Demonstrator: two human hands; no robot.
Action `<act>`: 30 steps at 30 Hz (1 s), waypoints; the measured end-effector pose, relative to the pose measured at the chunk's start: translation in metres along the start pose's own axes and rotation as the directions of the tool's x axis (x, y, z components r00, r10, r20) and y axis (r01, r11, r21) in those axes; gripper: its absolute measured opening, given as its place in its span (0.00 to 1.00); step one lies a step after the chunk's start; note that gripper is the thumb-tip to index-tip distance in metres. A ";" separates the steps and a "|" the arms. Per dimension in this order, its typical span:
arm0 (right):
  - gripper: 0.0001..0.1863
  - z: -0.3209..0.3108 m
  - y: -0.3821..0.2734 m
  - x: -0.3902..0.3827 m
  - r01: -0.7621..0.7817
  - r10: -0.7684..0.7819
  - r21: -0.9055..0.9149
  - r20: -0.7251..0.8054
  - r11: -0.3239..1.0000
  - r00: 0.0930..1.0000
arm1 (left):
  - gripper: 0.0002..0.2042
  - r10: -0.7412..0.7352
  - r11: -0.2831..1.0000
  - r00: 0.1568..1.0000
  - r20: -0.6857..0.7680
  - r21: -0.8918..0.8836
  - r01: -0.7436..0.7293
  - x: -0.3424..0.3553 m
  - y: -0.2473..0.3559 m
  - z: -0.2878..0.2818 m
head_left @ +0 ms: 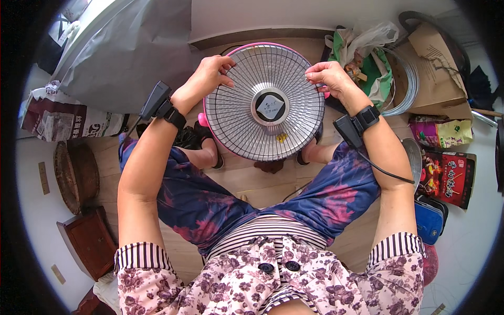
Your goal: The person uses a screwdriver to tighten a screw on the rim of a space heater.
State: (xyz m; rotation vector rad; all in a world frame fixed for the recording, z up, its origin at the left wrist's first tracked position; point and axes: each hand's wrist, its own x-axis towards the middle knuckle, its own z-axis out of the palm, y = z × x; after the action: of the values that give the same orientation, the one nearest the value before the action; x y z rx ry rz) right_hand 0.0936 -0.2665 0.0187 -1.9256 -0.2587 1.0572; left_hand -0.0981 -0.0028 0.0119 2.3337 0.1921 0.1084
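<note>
A round dish heater (pixel 241 126) with a pink rim, a silver reflector and a dark wire grille stands upright between my feet. A diamond-shaped label sits on its central disc. My left hand (pixel 212 76) is at the upper left of the rim, its fingers and thumb bent over the edge of the grille. At the upper right edge, my right hand (pixel 331 79) has its thumb and fingers pinched together on the grille. Pink knobs show on both sides of the heater. The back of the heater is hidden.
Right of the heater lie a green bag (pixel 378 73), a coil of wire (pixel 408 84), a cardboard box (pixel 430 63) and several packages, one red (pixel 449 178). A grey sheet (pixel 126 63) hangs at left, above a round brown container (pixel 76 176) and a wooden box (pixel 89 244).
</note>
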 end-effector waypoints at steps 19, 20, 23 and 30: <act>0.05 0.008 0.000 -0.003 0.053 -0.056 -0.101 -0.026 0.993 0.998 | 0.26 0.035 0.999 0.999 0.025 0.014 -0.035 0.004 -0.008 0.000; 0.05 0.009 0.001 0.000 0.064 -0.069 -0.129 -0.034 0.990 0.997 | 0.26 0.049 0.999 0.999 0.022 0.006 -0.050 0.004 -0.009 -0.004; 0.04 0.005 0.011 0.006 0.113 -0.120 -0.114 -0.055 0.987 0.991 | 0.27 0.103 0.993 0.995 0.007 0.049 -0.103 0.003 -0.009 0.000; 0.05 -0.005 -0.007 0.002 0.422 -0.547 -0.391 -0.299 0.818 0.782 | 0.19 -0.108 0.960 0.994 0.017 -0.259 0.108 -0.001 0.003 -0.014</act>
State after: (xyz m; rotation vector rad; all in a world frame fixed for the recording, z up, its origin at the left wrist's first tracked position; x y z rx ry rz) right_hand 0.0997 -0.2647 0.0241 -2.1274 -0.6833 0.2673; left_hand -0.1009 0.0049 0.0244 2.0572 0.2861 0.0720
